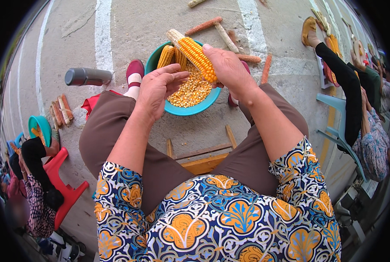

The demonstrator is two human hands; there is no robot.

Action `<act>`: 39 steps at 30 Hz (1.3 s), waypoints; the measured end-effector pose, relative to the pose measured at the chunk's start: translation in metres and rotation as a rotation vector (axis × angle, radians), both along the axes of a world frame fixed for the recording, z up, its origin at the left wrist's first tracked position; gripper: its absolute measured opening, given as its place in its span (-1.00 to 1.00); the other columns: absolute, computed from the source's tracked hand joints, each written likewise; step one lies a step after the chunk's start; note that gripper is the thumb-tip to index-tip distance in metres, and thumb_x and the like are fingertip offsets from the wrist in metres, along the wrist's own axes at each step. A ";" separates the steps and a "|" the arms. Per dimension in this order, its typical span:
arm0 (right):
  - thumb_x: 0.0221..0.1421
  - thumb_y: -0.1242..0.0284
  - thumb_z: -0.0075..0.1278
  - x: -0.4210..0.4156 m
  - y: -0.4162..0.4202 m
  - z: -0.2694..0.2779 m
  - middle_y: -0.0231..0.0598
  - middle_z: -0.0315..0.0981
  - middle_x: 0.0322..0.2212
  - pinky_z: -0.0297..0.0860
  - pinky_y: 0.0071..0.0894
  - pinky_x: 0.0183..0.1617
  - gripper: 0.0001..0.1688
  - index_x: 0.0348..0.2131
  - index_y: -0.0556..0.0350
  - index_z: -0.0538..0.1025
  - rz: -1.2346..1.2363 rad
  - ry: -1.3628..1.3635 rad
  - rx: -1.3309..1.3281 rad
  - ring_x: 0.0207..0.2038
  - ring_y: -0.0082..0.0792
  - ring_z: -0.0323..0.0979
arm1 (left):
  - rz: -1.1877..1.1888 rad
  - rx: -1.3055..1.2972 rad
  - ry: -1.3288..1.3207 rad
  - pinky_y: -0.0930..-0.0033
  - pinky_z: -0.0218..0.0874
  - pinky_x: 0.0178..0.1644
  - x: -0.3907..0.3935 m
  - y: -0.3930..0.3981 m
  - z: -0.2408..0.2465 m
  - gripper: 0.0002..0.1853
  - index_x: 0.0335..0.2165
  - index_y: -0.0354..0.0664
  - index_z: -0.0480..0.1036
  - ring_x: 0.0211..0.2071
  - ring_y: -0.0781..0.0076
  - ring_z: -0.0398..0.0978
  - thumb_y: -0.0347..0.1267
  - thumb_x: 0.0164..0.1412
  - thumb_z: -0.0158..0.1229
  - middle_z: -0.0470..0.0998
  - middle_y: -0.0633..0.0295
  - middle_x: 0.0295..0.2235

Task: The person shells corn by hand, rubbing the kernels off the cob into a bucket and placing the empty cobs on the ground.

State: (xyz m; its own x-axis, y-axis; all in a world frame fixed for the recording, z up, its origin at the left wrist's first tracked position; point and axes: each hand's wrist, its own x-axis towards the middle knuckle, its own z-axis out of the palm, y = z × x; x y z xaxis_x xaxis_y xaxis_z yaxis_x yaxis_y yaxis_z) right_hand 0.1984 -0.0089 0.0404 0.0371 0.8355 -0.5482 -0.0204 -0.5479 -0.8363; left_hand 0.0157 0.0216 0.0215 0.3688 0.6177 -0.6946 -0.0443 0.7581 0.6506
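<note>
In my right hand (230, 70) is a partly shelled ear of corn (196, 55), tilted over a teal plastic basin (190, 110). Its upper-left end is bare pale cob; the rest carries yellow kernels. My left hand (162, 85) is beside the ear, fingers apart, holding nothing. Loose corn kernels (191, 93) lie in the basin between my feet. At the basin's far left side, whole ears of corn (166, 56) lean inside. The fingers of my right hand are partly hidden behind the ear.
Stripped cobs (204, 26) lie on the concrete beyond the basin, and a cob pile (61, 110) lies at left near a grey flask (88, 77). A wooden stool (206, 163) is beneath me. People sit on a red plastic chair (64, 186) and a light-blue chair (337, 131).
</note>
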 end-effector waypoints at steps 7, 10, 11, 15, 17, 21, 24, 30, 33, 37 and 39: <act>0.25 0.10 -0.30 -0.002 -0.001 -0.001 -0.49 0.29 -0.67 0.16 -0.69 -0.67 -0.52 -0.37 0.11 0.44 -0.007 -0.014 -0.005 -0.69 -0.70 0.20 | 0.010 0.075 0.111 0.51 0.23 -0.14 0.000 -0.002 -0.002 -0.68 -0.08 -0.38 0.34 -0.26 0.47 0.51 -0.46 0.20 -0.09 0.57 0.12 -0.34; 0.25 0.09 -0.30 -0.006 0.000 0.004 -0.48 0.30 -0.67 0.17 -0.68 -0.67 -0.52 -0.38 0.11 0.44 -0.011 -0.007 -0.013 -0.69 -0.70 0.20 | -0.001 0.123 0.092 0.53 0.23 -0.15 -0.006 0.001 -0.013 -0.72 -0.14 -0.35 0.40 -0.31 0.52 0.50 -0.45 0.19 -0.07 0.57 0.18 -0.40; 0.25 0.09 -0.30 -0.008 0.000 0.005 -0.48 0.30 -0.67 0.17 -0.68 -0.67 -0.52 -0.39 0.12 0.44 -0.012 0.000 -0.015 -0.69 -0.70 0.20 | 0.021 0.114 0.088 0.53 0.23 -0.15 -0.007 0.001 -0.015 -0.72 -0.15 -0.34 0.40 -0.31 0.53 0.50 -0.46 0.19 -0.08 0.57 0.19 -0.41; 0.24 0.10 -0.29 -0.010 -0.001 0.007 -0.46 0.30 -0.68 0.15 -0.67 -0.68 -0.51 -0.41 0.13 0.43 0.019 -0.016 -0.021 -0.71 -0.68 0.20 | 0.120 0.061 0.002 0.59 0.24 -0.20 0.000 0.000 -0.004 -0.74 -0.21 -0.34 0.44 -0.36 0.57 0.45 -0.46 0.13 -0.03 0.54 0.21 -0.37; 0.24 0.10 -0.29 -0.009 -0.002 0.007 -0.45 0.30 -0.69 0.14 -0.66 -0.69 -0.52 -0.42 0.12 0.43 0.038 -0.019 -0.035 -0.72 -0.68 0.20 | 0.149 0.017 -0.063 0.60 0.24 -0.22 0.004 0.002 0.003 -0.72 -0.19 -0.32 0.43 -0.35 0.58 0.45 -0.42 0.12 -0.01 0.53 0.23 -0.34; 0.25 0.12 -0.29 -0.012 -0.002 0.009 -0.45 0.31 -0.69 0.12 -0.65 -0.69 -0.52 -0.43 0.13 0.44 0.069 -0.007 -0.030 -0.72 -0.67 0.20 | 0.149 -0.014 -0.091 0.61 0.23 -0.29 -0.002 0.002 -0.002 -0.72 -0.25 -0.30 0.43 -0.42 0.64 0.42 -0.31 0.16 -0.01 0.51 0.29 -0.40; 0.26 0.14 -0.29 -0.011 -0.002 0.005 -0.46 0.33 -0.65 0.13 -0.66 -0.64 -0.52 -0.41 0.16 0.45 0.119 0.004 -0.028 -0.68 -0.70 0.21 | 0.150 -0.025 -0.088 0.62 0.23 -0.35 -0.002 0.003 -0.003 -0.74 -0.30 -0.29 0.43 -0.48 0.66 0.38 -0.30 0.18 -0.02 0.49 0.31 -0.44; 0.27 0.16 -0.29 -0.011 -0.003 -0.001 -0.49 0.36 -0.59 0.15 -0.68 -0.57 -0.52 -0.36 0.21 0.46 0.140 0.021 -0.017 -0.59 -0.73 0.22 | 0.154 -0.038 -0.112 0.66 0.22 -0.40 -0.003 0.002 -0.007 -0.78 -0.32 -0.29 0.42 -0.53 0.69 0.36 -0.35 0.17 -0.04 0.49 0.31 -0.46; 0.26 0.16 -0.29 -0.011 -0.004 -0.002 -0.46 0.35 -0.61 0.18 -0.66 -0.60 -0.51 -0.37 0.22 0.47 0.156 0.009 0.018 -0.62 -0.70 0.24 | 0.175 -0.047 -0.131 0.66 0.21 -0.44 -0.002 0.001 -0.005 -0.81 -0.36 -0.29 0.40 -0.56 0.69 0.34 -0.36 0.16 -0.04 0.46 0.31 -0.50; 0.26 0.17 -0.30 -0.011 -0.005 -0.011 -0.40 0.33 -0.68 0.22 -0.59 -0.67 -0.50 -0.41 0.23 0.47 0.179 -0.010 0.070 -0.69 -0.63 0.25 | 0.141 -0.074 -0.162 0.59 0.17 -0.48 -0.008 0.003 -0.014 -0.85 -0.43 -0.24 0.36 -0.60 0.61 0.32 -0.39 0.16 -0.08 0.44 0.32 -0.55; 0.25 0.17 -0.29 -0.011 -0.006 -0.014 -0.40 0.33 -0.68 0.23 -0.58 -0.65 -0.50 -0.40 0.23 0.47 0.202 -0.029 0.089 -0.68 -0.62 0.26 | 0.132 -0.094 -0.173 0.59 0.14 -0.51 -0.010 0.003 -0.014 -0.87 -0.46 -0.23 0.35 -0.62 0.61 0.29 -0.41 0.14 -0.09 0.42 0.33 -0.57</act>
